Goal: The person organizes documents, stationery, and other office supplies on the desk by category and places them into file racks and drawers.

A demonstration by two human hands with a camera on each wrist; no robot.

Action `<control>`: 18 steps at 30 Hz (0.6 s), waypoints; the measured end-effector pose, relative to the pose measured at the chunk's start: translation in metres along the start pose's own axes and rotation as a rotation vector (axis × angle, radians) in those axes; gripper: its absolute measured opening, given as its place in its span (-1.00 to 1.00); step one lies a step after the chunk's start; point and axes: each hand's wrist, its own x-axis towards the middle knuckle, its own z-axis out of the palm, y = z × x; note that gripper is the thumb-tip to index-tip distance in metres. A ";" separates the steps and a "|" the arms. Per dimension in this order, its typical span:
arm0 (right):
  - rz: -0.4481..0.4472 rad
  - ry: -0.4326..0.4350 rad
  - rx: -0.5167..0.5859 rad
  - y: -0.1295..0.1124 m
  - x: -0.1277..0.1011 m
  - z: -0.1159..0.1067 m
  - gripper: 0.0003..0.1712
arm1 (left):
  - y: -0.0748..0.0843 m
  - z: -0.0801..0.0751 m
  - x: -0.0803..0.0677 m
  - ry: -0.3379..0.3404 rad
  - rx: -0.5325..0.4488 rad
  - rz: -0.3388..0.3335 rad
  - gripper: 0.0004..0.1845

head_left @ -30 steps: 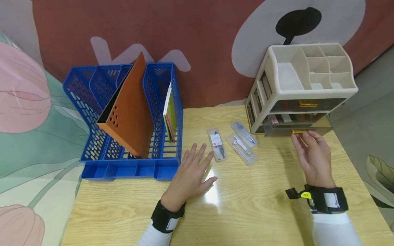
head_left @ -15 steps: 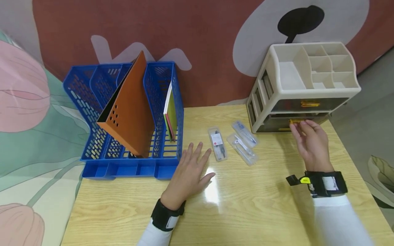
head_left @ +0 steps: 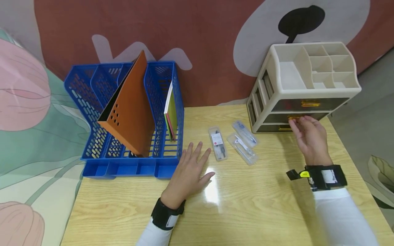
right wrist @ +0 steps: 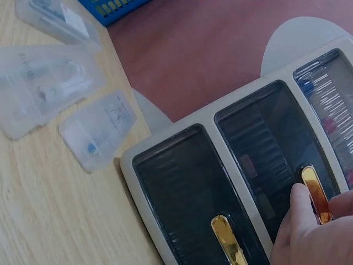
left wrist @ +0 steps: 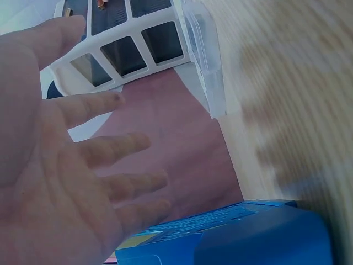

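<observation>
- Hands first: the left hand (head_left: 191,171) is lying flat on the pale wooden desk (head_left: 246,205), fingers straight and spread, grasping nothing, just in front of the blue perforated plastic file rack (head_left: 92,102).
- That rack is holding a leaning brown punched folder (head_left: 130,106) and a few thin coloured booklets (head_left: 170,116) in its rightmost slot.
- Three clear plastic stationery cases (head_left: 237,141) are lying on the desk between the two hands, close to the left fingertips but apart from them.
- The right hand (head_left: 309,138) is reaching to the beige plastic drawer organiser (head_left: 307,85), its fingertips (right wrist: 302,201) touching the gold metal handle (right wrist: 315,194) of the middle smoky drawer (right wrist: 281,165); whether they are pinching it I cannot tell.
- All three drawers are sitting flush in the organiser's front.
</observation>
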 end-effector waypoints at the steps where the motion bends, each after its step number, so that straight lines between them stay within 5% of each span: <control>1: -0.002 0.005 -0.002 0.000 -0.001 -0.001 -0.77 | 0.000 0.000 0.000 -0.002 0.001 -0.002 -0.20; 11: -0.026 0.033 -0.032 0.005 -0.009 -0.017 -0.83 | -0.002 0.002 0.001 -0.018 0.003 -0.021 -0.20; 18: 0.040 0.079 -0.023 0.013 -0.009 -0.026 -0.86 | -0.003 0.003 0.002 -0.008 0.022 -0.021 -0.19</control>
